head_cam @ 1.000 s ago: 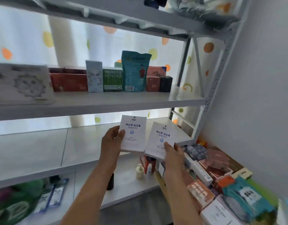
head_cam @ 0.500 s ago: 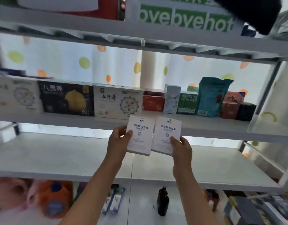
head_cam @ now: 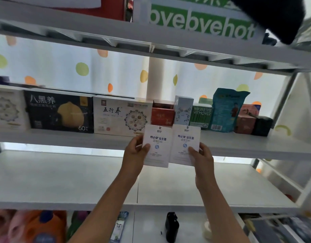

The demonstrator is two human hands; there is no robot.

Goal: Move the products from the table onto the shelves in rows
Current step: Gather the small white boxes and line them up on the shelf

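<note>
Both your arms reach up and forward, forearms bare and rising from the bottom edge toward the middle, wrists nearly straight. Your left hand (head_cam: 135,151) pinches a white packet (head_cam: 156,148) at its left edge, thumb across the front. Your right hand (head_cam: 202,158) grips a second white packet (head_cam: 183,146) at its lower right, thumb on the front. The hands sit level, close together, knuckles outward.
</note>
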